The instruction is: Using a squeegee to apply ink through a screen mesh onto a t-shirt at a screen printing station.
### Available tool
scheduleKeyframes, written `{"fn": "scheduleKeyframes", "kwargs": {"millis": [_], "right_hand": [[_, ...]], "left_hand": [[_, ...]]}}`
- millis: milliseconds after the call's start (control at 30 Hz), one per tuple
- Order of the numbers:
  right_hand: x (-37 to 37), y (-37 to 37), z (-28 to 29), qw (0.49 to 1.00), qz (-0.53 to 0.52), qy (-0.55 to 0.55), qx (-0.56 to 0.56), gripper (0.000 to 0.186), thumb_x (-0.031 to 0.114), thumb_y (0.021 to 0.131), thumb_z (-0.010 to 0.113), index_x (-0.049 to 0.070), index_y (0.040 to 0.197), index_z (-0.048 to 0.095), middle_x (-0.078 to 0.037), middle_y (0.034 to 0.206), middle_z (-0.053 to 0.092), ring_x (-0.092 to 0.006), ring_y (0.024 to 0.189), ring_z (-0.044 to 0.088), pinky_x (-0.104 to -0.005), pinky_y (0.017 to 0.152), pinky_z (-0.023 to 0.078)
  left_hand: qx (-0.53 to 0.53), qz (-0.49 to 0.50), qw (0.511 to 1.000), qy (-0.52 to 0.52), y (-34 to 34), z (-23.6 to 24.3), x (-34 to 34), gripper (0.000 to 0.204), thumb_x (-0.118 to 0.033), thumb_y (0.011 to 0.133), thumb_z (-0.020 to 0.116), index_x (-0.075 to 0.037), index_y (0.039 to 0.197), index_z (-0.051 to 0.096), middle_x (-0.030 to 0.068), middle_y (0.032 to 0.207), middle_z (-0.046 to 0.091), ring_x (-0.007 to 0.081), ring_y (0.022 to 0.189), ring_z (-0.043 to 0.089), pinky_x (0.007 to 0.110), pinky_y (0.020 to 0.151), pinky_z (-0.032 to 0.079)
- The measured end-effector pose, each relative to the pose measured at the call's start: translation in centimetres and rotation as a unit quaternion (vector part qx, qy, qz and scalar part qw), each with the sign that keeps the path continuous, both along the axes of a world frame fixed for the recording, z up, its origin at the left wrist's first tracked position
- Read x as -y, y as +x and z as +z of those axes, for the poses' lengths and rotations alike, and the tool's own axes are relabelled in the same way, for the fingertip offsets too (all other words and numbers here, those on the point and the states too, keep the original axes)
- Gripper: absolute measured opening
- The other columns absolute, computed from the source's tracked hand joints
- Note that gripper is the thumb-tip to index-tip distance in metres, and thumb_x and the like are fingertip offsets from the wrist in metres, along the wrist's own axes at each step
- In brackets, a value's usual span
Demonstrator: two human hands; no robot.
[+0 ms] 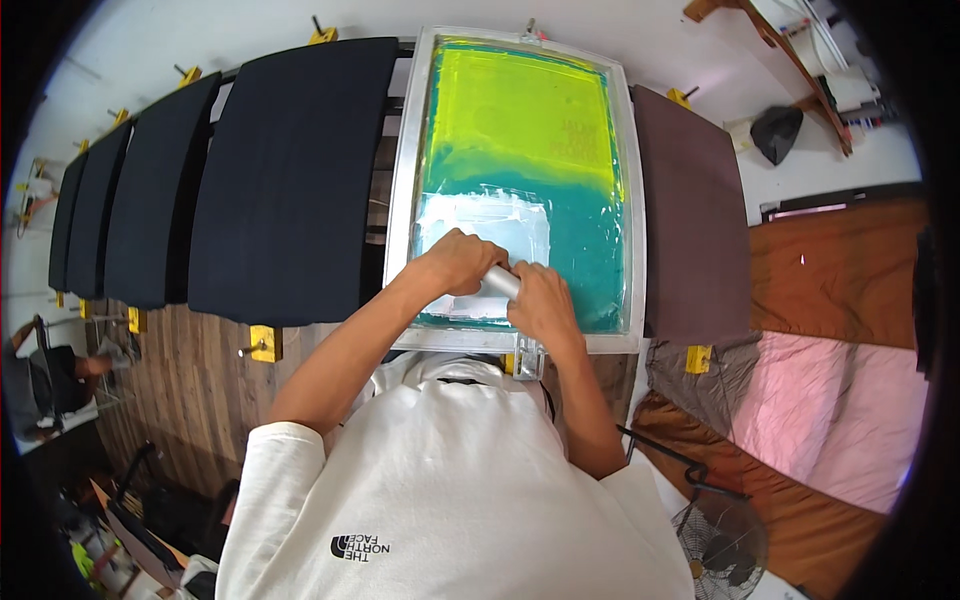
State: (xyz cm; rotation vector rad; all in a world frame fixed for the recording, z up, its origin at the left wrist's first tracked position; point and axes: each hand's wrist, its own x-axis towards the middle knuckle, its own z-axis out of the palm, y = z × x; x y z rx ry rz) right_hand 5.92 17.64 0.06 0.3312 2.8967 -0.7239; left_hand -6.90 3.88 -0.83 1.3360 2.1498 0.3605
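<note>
A screen-printing frame (pixel 402 200) with a pale metal rim lies in front of me. Its mesh is yellow-green in the far part and teal in the near part. White ink (pixel 485 212) covers a patch at the near left of the mesh. Over that patch, both my hands grip a squeegee with a silver metal handle (pixel 501 282). My left hand (pixel 462 262) is closed round its far left end, my right hand (pixel 543 302) round the right end. The squeegee's blade is hidden under my hands. A metal clamp (pixel 528 357) sits at the frame's near edge.
Boards covered in black fabric (pixel 290 180) stand in a row to the left. A mauve-brown covered board (pixel 690 210) is close on the right. Yellow blocks (pixel 262 343) stick out at the boards' ends. A fan (pixel 715 545) stands at lower right, near brown and pink cloth (pixel 835 265).
</note>
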Motion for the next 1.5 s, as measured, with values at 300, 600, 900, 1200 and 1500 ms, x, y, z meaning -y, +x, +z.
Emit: {"fn": "scheduleKeyframes", "kwargs": {"millis": [300, 600, 900, 1200, 1500], "right_hand": [[2.8, 1.1, 1.3, 0.996, -0.024, -0.009, 0.082, 0.028, 0.007, 0.071, 0.068, -0.004, 0.097, 0.064, -0.028, 0.095, 0.069, -0.0442, 0.092, 0.066, -0.0511, 0.083, 0.052], [-1.1, -3.6, 2.1, 0.995, 0.079, -0.001, 0.064, 0.029, 0.009, 0.072, 0.064, 0.010, 0.100, 0.069, -0.020, 0.095, 0.071, -0.0427, 0.093, 0.066, -0.0514, 0.080, 0.053], [-1.5, -6.1, 0.3, 0.990, 0.138, 0.018, 0.017, 0.030, -0.001, 0.070, 0.066, 0.007, 0.099, 0.067, -0.017, 0.099, 0.069, -0.0390, 0.098, 0.064, -0.0485, 0.082, 0.052], [2.1, 3.3, -0.1, 0.993, 0.105, -0.031, -0.046, 0.042, -0.011, 0.066, 0.062, 0.002, 0.106, 0.061, -0.013, 0.106, 0.063, -0.0362, 0.102, 0.057, -0.0443, 0.088, 0.050], [-1.1, -5.0, 1.4, 0.988, 0.148, 0.030, -0.029, 0.024, -0.003, 0.074, 0.065, 0.004, 0.096, 0.067, -0.015, 0.091, 0.067, -0.0373, 0.088, 0.067, -0.0496, 0.076, 0.055]], "left_hand": [[-0.001, -0.043, 0.998, -0.037, 0.6, 0.9, 0.5, 0.036, -0.007, 0.078, 0.068, -0.020, 0.111, 0.074, 0.0096, 0.094, 0.075, 0.0275, 0.092, 0.072, 0.041, 0.094, 0.046], [-0.006, 0.055, 0.998, 0.038, -0.7, 1.4, 1.4, 0.035, -0.005, 0.068, 0.070, -0.011, 0.102, 0.073, 0.0159, 0.089, 0.073, 0.0354, 0.087, 0.071, 0.044, 0.078, 0.057], [0.005, 0.195, 0.971, 0.139, 1.1, -1.7, 2.7, 0.048, 0.006, 0.068, 0.065, -0.006, 0.114, 0.067, 0.0190, 0.101, 0.071, 0.0397, 0.094, 0.068, 0.046, 0.085, 0.054], [-0.004, 0.205, 0.961, 0.188, 9.9, 0.4, 5.6, 0.060, 0.013, 0.061, 0.065, 0.002, 0.120, 0.062, 0.0208, 0.114, 0.067, 0.0399, 0.098, 0.066, 0.045, 0.089, 0.055], [-0.046, 0.196, 0.962, 0.184, 2.0, 0.1, 3.0, 0.039, 0.004, 0.069, 0.065, -0.008, 0.106, 0.072, 0.0181, 0.093, 0.072, 0.0383, 0.084, 0.069, 0.046, 0.078, 0.056]]}}
